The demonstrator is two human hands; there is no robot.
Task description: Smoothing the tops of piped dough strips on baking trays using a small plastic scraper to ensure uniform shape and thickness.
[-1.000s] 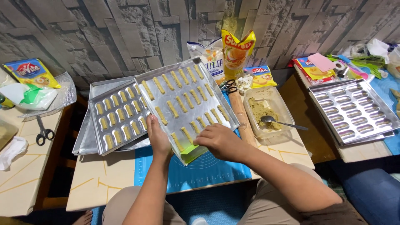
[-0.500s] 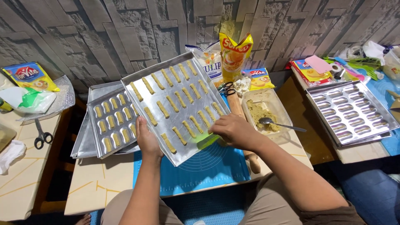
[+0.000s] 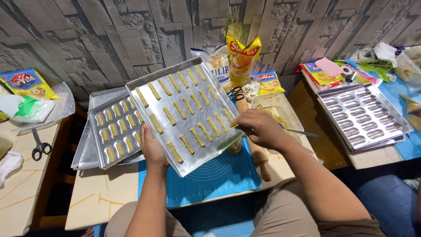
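The person holds a flat metal baking tray (image 3: 184, 115) tipped up above the blue mat (image 3: 219, 175) on the small table (image 3: 105, 197). Rows of little dough sticks (image 3: 193, 112) lie on it. The tray looks thin and stiff, and probably not heavy. Its metal is smooth, so it could slip. The dough sticks look soft and easy to squash, and they might slide if the tray tips too far. The best place to hold it seems to be the bare edges, one hand on each side, away from the dough.

The left hand (image 3: 152, 149) is at the near edge of the tray. Its fingers are curled and closed around the rim, with the thumb on top. The right hand (image 3: 258, 128) is at the right edge. Its fingers are bent in close and pinch the rim, and a thin green thing pokes out beside them; what it is cannot be told.

Just to the left, a second tray (image 3: 116, 131) full of small dough pieces rests on other trays. An empty mould tray (image 3: 364, 115) sits well apart on the right.
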